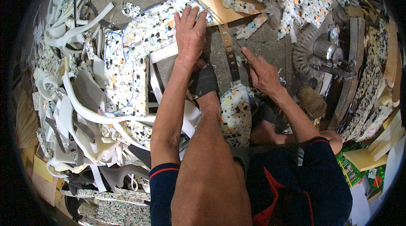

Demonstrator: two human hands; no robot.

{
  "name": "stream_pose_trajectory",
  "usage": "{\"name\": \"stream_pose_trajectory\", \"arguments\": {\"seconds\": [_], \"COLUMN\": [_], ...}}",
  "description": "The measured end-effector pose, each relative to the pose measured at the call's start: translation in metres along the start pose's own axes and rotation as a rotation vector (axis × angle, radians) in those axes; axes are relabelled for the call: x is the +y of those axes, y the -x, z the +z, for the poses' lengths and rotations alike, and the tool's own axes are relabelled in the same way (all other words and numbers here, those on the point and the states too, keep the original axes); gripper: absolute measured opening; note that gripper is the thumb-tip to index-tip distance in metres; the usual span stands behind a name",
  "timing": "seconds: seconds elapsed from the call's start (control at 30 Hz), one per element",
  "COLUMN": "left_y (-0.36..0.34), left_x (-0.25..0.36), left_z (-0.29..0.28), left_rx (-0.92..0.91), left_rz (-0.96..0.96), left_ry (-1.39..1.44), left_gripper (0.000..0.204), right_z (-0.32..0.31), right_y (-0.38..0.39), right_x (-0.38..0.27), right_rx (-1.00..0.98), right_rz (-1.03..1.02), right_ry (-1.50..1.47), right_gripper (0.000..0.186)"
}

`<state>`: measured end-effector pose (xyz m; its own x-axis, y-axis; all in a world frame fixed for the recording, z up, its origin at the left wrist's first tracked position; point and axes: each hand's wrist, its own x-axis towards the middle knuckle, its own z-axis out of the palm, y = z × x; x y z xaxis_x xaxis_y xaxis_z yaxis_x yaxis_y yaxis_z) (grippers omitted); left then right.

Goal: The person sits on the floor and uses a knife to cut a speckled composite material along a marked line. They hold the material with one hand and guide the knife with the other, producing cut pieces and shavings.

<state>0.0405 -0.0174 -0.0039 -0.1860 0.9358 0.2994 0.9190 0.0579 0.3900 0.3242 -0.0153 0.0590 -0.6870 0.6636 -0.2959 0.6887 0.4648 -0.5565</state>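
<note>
My left hand [191,33] presses flat, fingers spread, on the right part of a speckled foam sheet [150,23] marked with a blue curved line. My right hand [263,73] is closed round the handle end of a long thin knife [224,28]. Its blade slants up and left along the foam's right edge, beside my left fingertips. Whether it touches the foam, I cannot tell. Under the blade's far part lies a tan board [216,1]. A second speckled foam piece [120,73], also outlined in blue, lies left of my left forearm.
White foam offcuts [76,99] pile up at the left. Speckled scraps [296,2] lie at the far right. A brown strip with holes [229,52] runs between my hands. Another foam piece [235,114] sits between my legs. A coiled spring [305,48] and metal parts stand right.
</note>
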Motion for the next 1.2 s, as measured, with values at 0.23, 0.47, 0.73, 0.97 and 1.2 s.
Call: {"name": "stream_pose_trajectory", "arguments": {"seconds": [0.23, 0.47, 0.73, 0.97, 1.2], "left_y": [0.001, -0.001, 0.001, 0.0, 0.002], "left_x": [-0.001, 0.001, -0.001, 0.001, -0.002], "left_z": [0.001, 0.0, 0.007, 0.001, 0.003], "left_rx": [-0.004, -0.016, -0.018, -0.035, -0.037], "left_rz": [0.004, 0.018, 0.005, 0.022, 0.016], "left_ry": [-0.001, -0.025, -0.001, -0.013, 0.02], "left_gripper": [0.029, 0.029, 0.029, 0.03, 0.03], "right_z": [-0.002, -0.006, 0.006, 0.001, 0.01], "right_y": [0.002, -0.043, -0.046, -0.039, -0.077], "right_x": [-0.005, -0.019, -0.016, -0.018, -0.014], "right_rx": [-0.036, -0.034, 0.023, -0.017, 0.076], "right_rz": [0.022, 0.027, 0.012, 0.039, -0.058], "right_ry": [-0.001, 0.003, -0.009, 0.003, -0.01], "right_gripper": [0.082, 0.079, 0.081, 0.08, 0.08]}}
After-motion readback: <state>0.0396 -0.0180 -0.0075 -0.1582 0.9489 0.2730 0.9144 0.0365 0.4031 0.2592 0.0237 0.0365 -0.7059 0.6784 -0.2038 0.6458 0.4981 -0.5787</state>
